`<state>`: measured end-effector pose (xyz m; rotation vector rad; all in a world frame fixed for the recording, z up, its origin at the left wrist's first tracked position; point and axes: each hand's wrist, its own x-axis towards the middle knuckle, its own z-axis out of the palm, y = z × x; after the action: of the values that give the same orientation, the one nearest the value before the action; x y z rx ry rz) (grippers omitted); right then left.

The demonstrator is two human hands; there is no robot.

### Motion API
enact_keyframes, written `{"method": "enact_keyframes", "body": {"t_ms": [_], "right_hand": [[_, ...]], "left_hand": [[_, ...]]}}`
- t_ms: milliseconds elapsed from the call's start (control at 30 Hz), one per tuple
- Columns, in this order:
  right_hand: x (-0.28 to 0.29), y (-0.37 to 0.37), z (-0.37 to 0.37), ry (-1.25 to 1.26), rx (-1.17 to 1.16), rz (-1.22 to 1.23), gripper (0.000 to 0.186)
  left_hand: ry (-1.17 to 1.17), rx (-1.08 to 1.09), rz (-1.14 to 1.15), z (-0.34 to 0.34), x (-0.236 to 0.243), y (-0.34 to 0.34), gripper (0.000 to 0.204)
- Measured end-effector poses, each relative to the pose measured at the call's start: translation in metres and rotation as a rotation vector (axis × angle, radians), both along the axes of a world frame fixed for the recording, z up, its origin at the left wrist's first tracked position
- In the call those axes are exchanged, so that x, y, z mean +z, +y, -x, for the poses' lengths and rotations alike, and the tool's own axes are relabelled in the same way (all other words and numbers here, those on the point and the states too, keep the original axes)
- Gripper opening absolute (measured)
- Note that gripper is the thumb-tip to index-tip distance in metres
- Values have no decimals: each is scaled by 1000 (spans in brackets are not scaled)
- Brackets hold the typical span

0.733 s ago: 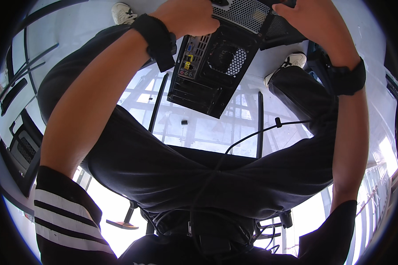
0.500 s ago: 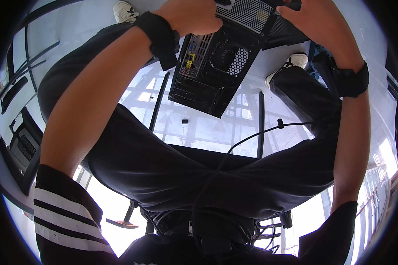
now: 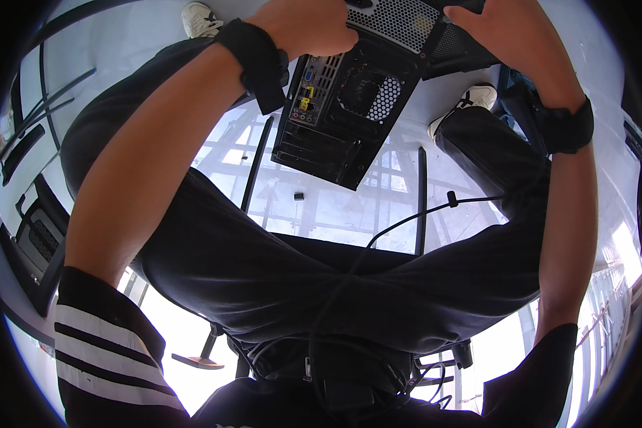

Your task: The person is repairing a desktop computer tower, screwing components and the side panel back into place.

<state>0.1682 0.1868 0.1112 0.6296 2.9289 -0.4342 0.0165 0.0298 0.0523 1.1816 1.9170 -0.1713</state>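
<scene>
A black desktop computer case (image 3: 321, 153) lies tilted between my feet, its back side with ports, a round fan grille and a perforated metal power supply plate (image 3: 396, 21) showing. My left hand (image 3: 308, 27) has its fingers curled at the case's upper left edge, next to the port panel (image 3: 312, 89). At the right of the perforated plate is my right hand (image 3: 510, 32). Its thumb stretches out toward the case, with something dark between thumb and palm. The picture's top edge cuts off its other fingers. Black straps (image 3: 567, 128) wrap both wrists.
Beside the case's right side is a dark perforated panel (image 3: 464, 51). A thin black cable (image 3: 414, 214) runs across my lap. White shoes (image 3: 474, 100) stand on the pale, shiny floor (image 3: 314, 210), where a small black block (image 3: 299, 196) lies. A dark chair (image 3: 39, 232) stands at far left.
My right thumb has moved slightly left and straightened, away from the dark thing by the palm. The left hand and the case have stayed in place.
</scene>
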Motion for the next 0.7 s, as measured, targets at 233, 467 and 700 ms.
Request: {"method": "enact_keyframes", "body": {"t_ms": [233,467,700], "right_hand": [[3,6,6,-173,-82,48,25],[-7,13,6,-159,-113,137,26],[2,-5,1,-48,-100,56,27]], "left_hand": [[-17,-20,28,-1,3,4,36],[-7,-5,-2,-2,0,3,36],[0,3,1,-1,0,1,36]]}}
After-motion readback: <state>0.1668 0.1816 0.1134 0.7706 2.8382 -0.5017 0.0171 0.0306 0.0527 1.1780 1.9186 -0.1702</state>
